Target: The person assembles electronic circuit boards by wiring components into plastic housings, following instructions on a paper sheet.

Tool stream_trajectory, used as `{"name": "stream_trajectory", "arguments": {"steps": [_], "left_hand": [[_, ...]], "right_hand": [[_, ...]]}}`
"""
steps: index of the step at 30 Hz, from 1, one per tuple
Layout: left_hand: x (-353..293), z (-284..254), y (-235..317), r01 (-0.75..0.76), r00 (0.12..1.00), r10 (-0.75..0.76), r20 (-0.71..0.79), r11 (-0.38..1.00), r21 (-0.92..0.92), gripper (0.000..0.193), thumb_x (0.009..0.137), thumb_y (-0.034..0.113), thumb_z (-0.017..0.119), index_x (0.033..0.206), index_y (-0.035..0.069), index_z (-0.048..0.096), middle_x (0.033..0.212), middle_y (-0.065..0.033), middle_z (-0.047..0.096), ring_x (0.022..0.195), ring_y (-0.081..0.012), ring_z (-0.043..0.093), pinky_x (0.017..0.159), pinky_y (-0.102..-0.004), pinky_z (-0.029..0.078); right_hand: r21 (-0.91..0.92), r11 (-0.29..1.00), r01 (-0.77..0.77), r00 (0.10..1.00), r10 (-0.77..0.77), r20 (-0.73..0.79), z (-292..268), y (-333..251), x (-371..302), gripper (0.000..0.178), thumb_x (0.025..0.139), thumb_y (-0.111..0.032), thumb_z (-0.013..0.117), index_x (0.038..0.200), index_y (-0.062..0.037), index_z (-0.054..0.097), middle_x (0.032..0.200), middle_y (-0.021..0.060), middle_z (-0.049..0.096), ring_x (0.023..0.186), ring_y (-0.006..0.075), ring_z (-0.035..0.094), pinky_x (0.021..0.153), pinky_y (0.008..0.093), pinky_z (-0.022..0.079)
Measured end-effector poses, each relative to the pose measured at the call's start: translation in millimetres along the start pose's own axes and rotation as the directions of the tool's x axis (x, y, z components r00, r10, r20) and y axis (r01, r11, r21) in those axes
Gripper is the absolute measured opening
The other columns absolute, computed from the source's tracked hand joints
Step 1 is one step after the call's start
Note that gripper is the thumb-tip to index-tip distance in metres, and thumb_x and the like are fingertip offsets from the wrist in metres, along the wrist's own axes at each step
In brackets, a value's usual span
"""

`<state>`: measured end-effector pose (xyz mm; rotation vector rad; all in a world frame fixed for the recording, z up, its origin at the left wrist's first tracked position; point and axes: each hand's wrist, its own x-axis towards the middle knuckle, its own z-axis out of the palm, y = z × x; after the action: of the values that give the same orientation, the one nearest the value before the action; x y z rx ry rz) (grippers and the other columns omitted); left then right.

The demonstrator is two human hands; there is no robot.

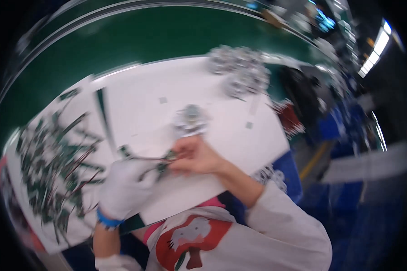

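My left hand [124, 187], in a white glove with a blue band at the wrist, closes around a small green strip with thin dark red wires [149, 158]. Bare, my right hand [192, 156] pinches the other end of that same piece, so the wires run between both hands. Motion blur softens the fingers and the small parts. Just beyond my right hand, a silvery round metal part [191, 119] sits on the white work surface [140, 104].
A large tangled heap of green wired strips [54, 176] covers the left board. Several silvery round parts [239, 70] cluster at the far right of the surface. Off the right edge are a blue bin [287, 174] holding white ring shapes and a dark object [298, 88]. A green table [167, 31] extends behind.
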<state>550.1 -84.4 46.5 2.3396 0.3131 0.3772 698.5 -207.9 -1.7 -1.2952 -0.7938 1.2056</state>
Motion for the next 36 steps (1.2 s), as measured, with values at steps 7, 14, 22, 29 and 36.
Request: {"name": "stream_trajectory", "arguments": {"steps": [7, 14, 22, 29, 36], "left_hand": [[2.4, 2.4, -18.4, -0.136, 0.970, 0.161, -0.184, 0.980, 0.143, 0.007, 0.070, 0.014, 0.053, 0.068, 0.007, 0.055, 0.058, -0.0106, 0.053, 0.052, -0.0287, 0.054, 0.047, -0.0365, 0.044], [1.4, 1.2, -14.1, -0.021, 0.937, 0.086, -0.339, 0.982, 0.190, 0.005, 0.068, 0.006, 0.057, 0.072, 0.006, 0.060, 0.057, -0.0114, 0.054, 0.050, -0.0269, 0.055, 0.046, -0.0342, 0.043], [1.3, 9.7, -12.4, 0.031, 0.949, -0.002, -0.314, 0.996, 0.087, 0.004, 0.069, 0.005, 0.056, 0.071, 0.004, 0.060, 0.057, -0.0133, 0.054, 0.050, -0.0271, 0.054, 0.046, -0.0330, 0.042], [0.2, 8.9, -14.2, 0.052, 0.945, -0.006, -0.326, 0.990, 0.131, 0.003, 0.069, 0.004, 0.057, 0.072, 0.003, 0.058, 0.057, -0.0138, 0.054, 0.049, -0.0277, 0.054, 0.045, -0.0335, 0.042], [1.1, 8.3, -14.8, 0.040, 0.954, -0.011, -0.299, 0.995, 0.090, 0.003, 0.070, 0.004, 0.056, 0.071, 0.003, 0.058, 0.057, -0.0140, 0.054, 0.050, -0.0282, 0.054, 0.046, -0.0331, 0.042]], "right_hand": [[0.063, 0.991, 0.120, 0.985, -0.111, -0.135, -0.9, -2.1, 2.1, 0.016, 0.072, 0.007, 0.059, 0.087, 0.0030, 0.057, 0.063, 0.0077, 0.058, 0.047, 0.0115, 0.056, 0.038, 0.0206, 0.044], [0.096, 0.968, 0.233, 0.924, -0.190, -0.331, 17.8, -3.9, 12.8, 0.023, 0.070, 0.003, 0.063, 0.091, 0.0031, 0.054, 0.069, 0.0052, 0.058, 0.045, 0.0073, 0.054, 0.035, 0.0179, 0.041], [0.085, 0.952, 0.295, 0.912, -0.254, -0.323, 16.7, 0.6, 3.8, 0.009, 0.071, 0.007, 0.061, 0.079, 0.0040, 0.057, 0.070, 0.0127, 0.060, 0.040, 0.0105, 0.051, 0.033, 0.0195, 0.039], [0.117, 0.944, 0.309, 0.917, -0.264, -0.298, 17.5, -0.1, 0.5, 0.006, 0.075, 0.005, 0.055, 0.081, 0.0055, 0.057, 0.075, 0.0145, 0.062, 0.041, 0.0102, 0.051, 0.034, 0.0196, 0.039], [0.053, 0.948, 0.315, 0.920, -0.291, -0.264, 16.2, 4.5, -5.6, 0.011, 0.076, 0.002, 0.055, 0.087, 0.0050, 0.055, 0.078, 0.0130, 0.062, 0.044, 0.0084, 0.051, 0.036, 0.0191, 0.039]]}}
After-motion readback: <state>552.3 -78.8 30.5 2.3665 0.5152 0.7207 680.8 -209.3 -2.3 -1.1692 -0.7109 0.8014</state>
